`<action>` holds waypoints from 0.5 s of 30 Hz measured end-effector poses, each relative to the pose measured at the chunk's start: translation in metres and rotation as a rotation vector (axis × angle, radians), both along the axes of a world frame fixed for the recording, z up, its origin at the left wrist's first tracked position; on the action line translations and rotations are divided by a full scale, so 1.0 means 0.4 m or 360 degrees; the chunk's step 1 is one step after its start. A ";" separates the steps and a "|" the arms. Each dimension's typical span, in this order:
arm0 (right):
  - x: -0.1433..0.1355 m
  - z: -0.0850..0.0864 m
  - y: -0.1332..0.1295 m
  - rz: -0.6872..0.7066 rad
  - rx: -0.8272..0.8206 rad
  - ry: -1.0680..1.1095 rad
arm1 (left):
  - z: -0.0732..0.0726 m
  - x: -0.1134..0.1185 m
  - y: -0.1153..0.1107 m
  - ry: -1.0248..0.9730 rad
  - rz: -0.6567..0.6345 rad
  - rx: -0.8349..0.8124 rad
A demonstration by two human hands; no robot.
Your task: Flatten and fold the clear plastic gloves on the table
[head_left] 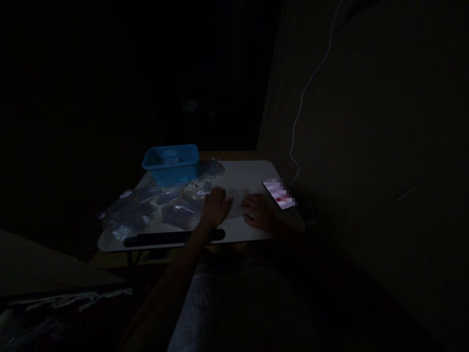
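In the dim head view a thin clear plastic piece [237, 199], perhaps a bag, lies on the white table between my hands. My left hand [216, 208] rests at its left side, open, with the fingers stretched forward and the thumb out to the right. My right hand [255, 211] is at its right edge, with curled fingers; what they hold, if anything, is too dark to make out. Several clear plastic bags [179, 213] are spread left of my left hand. Among them is a small pile of pale pieces [195, 186], whose kind I cannot tell.
A blue plastic basin [172, 171] stands at the table's back left. A lit phone or tablet [276, 193] lies at the right edge. A black ledge [157, 238] runs along the front of the white table [245, 168]. A white cable [301, 102] hangs by the right wall.
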State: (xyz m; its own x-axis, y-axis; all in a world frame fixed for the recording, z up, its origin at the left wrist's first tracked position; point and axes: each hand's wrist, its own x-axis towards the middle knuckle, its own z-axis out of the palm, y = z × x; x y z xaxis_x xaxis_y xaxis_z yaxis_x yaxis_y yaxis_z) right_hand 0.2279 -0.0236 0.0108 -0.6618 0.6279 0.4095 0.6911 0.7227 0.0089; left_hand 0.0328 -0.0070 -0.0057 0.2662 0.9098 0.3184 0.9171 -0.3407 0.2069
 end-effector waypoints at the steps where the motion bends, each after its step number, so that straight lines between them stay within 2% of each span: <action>1: -0.009 0.009 -0.009 0.0048 0.0004 -0.0088 | -0.002 -0.005 0.001 -0.0088 -0.0018 0.0002; 5: -0.046 0.038 -0.023 0.0068 0.0051 -0.0418 | -0.009 -0.021 0.004 -0.0528 -0.0049 0.0075; 9: -0.063 0.037 -0.020 0.0040 0.0104 -0.0557 | -0.007 -0.028 -0.002 -0.0802 -0.0052 0.0144; 12: -0.061 0.031 -0.018 -0.0027 0.0146 -0.0556 | 0.004 -0.029 -0.018 -0.0768 -0.0122 0.0175; 15: -0.050 0.040 -0.017 -0.0135 0.0131 -0.0491 | 0.021 -0.028 -0.050 -0.0464 -0.0348 0.0184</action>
State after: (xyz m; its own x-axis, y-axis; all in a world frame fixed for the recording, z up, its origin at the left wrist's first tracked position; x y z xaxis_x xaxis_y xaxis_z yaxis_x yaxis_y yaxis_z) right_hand 0.2077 -0.0304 0.0270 -0.7093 0.6592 0.2495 0.7045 0.6508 0.2833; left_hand 0.0214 -0.0270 0.0025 0.3331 0.7951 0.5068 0.7284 -0.5583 0.3971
